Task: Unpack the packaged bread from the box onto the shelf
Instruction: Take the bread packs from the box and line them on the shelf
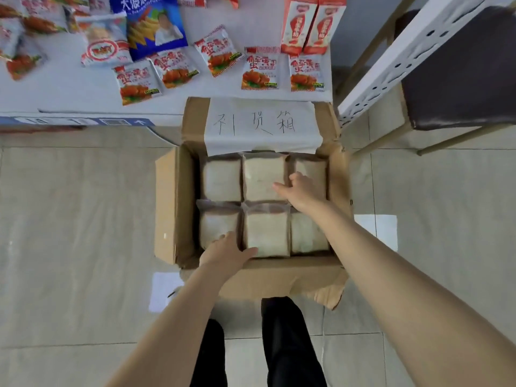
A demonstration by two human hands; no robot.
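An open cardboard box [170, 208] stands on the floor with several clear-wrapped packs of white bread in two rows. My left hand [226, 254] reaches over the box's near wall and its curled fingers grip the front-left bread pack [217, 227], with the thumb lying against the front-middle pack [266, 233]. My right hand [300, 192] is deeper in the box. Its thumb lies on the back-middle bread pack [262, 177], and its fingers curl into the gap beside the back-right pack [314, 166]. The white shelf [69, 90] lies just beyond the box.
Several red-and-white snack packets [258, 72], a blue chip bag [153, 26] and two red cartons [312, 23] lie on the shelf. A perforated white rack beam [405, 60] and a dark-seated chair [460, 79] stand to the right. A handwritten paper label [259, 127] covers the box's far flap.
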